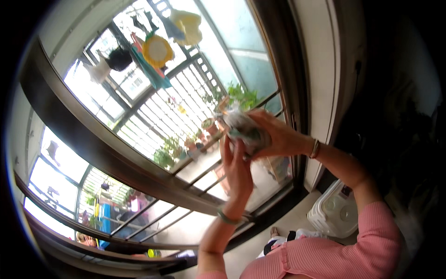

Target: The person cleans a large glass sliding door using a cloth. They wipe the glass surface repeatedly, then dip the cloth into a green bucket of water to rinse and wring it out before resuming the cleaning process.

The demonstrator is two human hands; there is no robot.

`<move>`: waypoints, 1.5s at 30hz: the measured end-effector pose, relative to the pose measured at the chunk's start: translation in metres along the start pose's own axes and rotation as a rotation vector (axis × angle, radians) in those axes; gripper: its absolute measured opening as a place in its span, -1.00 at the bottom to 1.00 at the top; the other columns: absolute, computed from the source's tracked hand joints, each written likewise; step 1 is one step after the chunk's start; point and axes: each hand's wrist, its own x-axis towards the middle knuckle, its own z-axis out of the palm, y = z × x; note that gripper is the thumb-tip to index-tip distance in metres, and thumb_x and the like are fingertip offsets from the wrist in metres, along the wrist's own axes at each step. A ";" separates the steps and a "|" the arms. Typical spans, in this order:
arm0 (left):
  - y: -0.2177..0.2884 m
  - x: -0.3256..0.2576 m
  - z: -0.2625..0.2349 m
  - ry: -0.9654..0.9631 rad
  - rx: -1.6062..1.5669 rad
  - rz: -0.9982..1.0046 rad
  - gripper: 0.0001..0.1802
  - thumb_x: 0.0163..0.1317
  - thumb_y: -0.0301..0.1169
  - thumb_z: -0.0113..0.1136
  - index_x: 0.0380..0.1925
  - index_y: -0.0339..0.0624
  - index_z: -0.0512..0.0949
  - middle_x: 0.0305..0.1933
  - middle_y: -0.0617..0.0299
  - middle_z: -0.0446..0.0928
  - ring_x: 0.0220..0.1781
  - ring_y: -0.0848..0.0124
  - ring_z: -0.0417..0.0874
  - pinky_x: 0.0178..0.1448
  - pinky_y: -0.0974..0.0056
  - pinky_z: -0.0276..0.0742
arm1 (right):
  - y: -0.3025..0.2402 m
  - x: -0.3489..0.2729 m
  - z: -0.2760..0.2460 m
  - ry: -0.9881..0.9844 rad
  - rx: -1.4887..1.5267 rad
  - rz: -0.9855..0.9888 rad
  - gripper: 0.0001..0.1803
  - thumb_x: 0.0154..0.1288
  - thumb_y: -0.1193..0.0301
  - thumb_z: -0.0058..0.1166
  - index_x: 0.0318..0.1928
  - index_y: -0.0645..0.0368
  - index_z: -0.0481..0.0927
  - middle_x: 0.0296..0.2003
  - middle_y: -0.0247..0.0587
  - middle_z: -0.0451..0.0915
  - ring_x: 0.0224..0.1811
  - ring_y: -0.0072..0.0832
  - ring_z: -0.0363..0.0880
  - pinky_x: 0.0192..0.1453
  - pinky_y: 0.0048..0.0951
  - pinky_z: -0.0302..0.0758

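Note:
Both hands are raised in front of the window. My right hand (278,135) is wrapped round a crumpled, clear plastic bag (245,126) with something dark and greenish inside; its contents are too blurred to name. From below, my left hand (238,162) presses its fingers against the near left side of the bag, fingertips pointing up. The bag's whitish, gathered end sticks out toward the upper left. Part of the bag is hidden behind my fingers.
Beyond dark-framed windows (155,169) with metal bars lies a balcony with potted plants (241,96) and hanging laundry (120,59). A white plastic container (332,211) stands on the floor at lower right. A blue object (106,218) shows through the left pane.

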 end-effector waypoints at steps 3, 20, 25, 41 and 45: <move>0.075 0.052 0.073 -0.187 0.344 0.491 -0.44 0.49 -0.34 0.06 0.43 -0.14 0.23 0.33 0.10 0.36 0.26 0.32 0.49 0.20 0.24 0.55 | -0.015 0.091 -0.060 0.327 -0.190 -0.332 -0.17 0.09 0.18 0.41 0.35 0.09 0.36 0.24 -0.08 0.41 0.38 -0.10 0.29 0.39 -0.08 0.29; 0.132 0.155 0.152 -0.090 1.200 1.305 -0.20 0.17 -0.56 0.28 0.44 0.04 0.26 0.41 -0.14 0.13 0.46 -0.04 0.20 0.47 0.00 0.22 | -0.003 0.236 -0.144 0.775 -0.577 -0.554 -0.45 0.03 0.23 0.39 0.09 -0.02 0.60 0.00 -0.25 0.59 0.17 -0.18 0.47 0.35 -0.10 0.31; 0.021 0.121 0.088 -0.232 1.246 1.037 -0.23 0.22 -0.58 0.21 0.45 0.00 0.24 0.45 -0.17 0.11 0.51 -0.07 0.14 0.51 -0.03 0.14 | 0.054 0.103 -0.085 0.657 -0.580 -0.231 -0.40 0.01 0.28 0.40 0.12 0.02 0.55 0.11 -0.05 0.41 0.22 -0.02 0.34 0.34 -0.03 0.28; -0.222 -0.090 -0.178 0.081 0.607 -0.170 -0.56 0.36 -0.27 0.18 0.20 -0.13 0.48 -0.14 0.21 0.62 -0.16 0.47 0.64 -0.10 0.34 0.57 | 0.099 -0.230 0.176 -0.178 0.757 1.053 -0.40 -0.02 0.45 0.44 0.09 0.23 0.57 -0.11 -0.30 0.63 -0.07 -0.51 0.58 0.08 -0.42 0.53; -0.072 -0.115 -0.135 0.289 0.320 -0.014 -0.47 0.45 -0.14 0.13 0.30 -0.13 0.36 0.11 0.22 0.54 0.07 0.48 0.60 0.09 0.37 0.58 | -0.017 -0.092 0.123 -0.348 0.757 0.574 -0.34 0.01 0.48 0.39 0.20 0.20 0.50 -0.05 -0.30 0.60 0.03 -0.53 0.56 0.16 -0.43 0.52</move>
